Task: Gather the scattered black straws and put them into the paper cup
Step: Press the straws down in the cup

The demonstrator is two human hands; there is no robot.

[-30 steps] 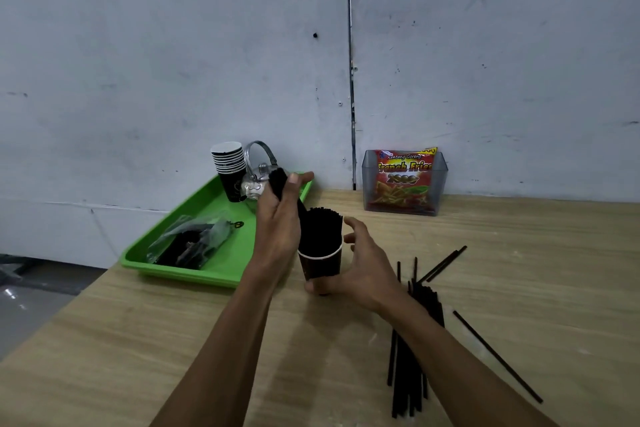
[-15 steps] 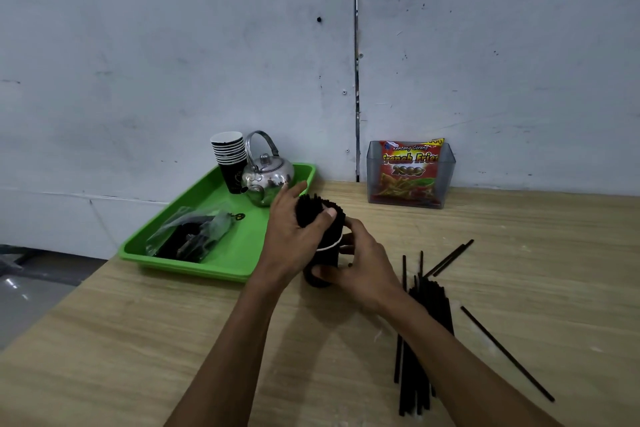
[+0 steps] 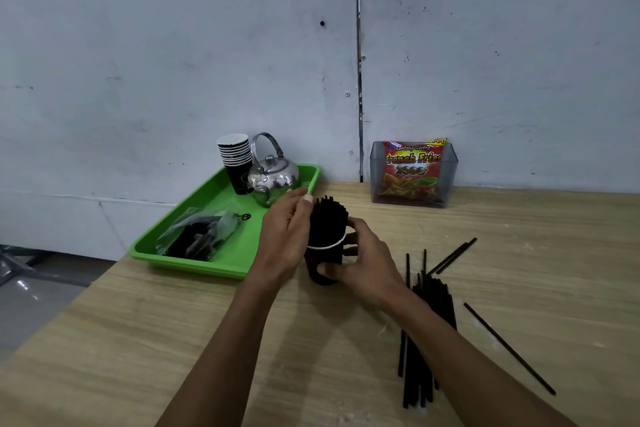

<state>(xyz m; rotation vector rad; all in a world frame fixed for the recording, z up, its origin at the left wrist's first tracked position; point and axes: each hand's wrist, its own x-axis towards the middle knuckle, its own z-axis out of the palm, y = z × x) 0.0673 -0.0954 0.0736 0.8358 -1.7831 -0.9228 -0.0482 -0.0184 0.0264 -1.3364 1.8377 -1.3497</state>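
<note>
A black paper cup [image 3: 323, 265] with a white rim stands on the wooden table, packed with upright black straws [image 3: 329, 222]. My right hand [image 3: 367, 262] grips the cup from the right, thumb across its front. My left hand [image 3: 284, 236] lies against the left side of the straw bundle with fingers fairly straight and the thumb tip near the straw tops. A pile of loose black straws [image 3: 427, 340] lies to the right, partly under my right forearm. One single straw [image 3: 509, 348] lies further right, and two more straws [image 3: 453, 255] lie behind the pile.
A green tray [image 3: 225, 263] at the left holds a steel kettle [image 3: 273, 180], a stack of paper cups [image 3: 237, 163] and a plastic bag [image 3: 201, 232]. A clear box with a snack packet [image 3: 414, 173] stands by the wall. The table's edge runs diagonally at the left.
My left hand brought a bundle of straws down into the cup, then loosened from the straw tops and slid to their left side. My right hand kept hold of the cup.
</note>
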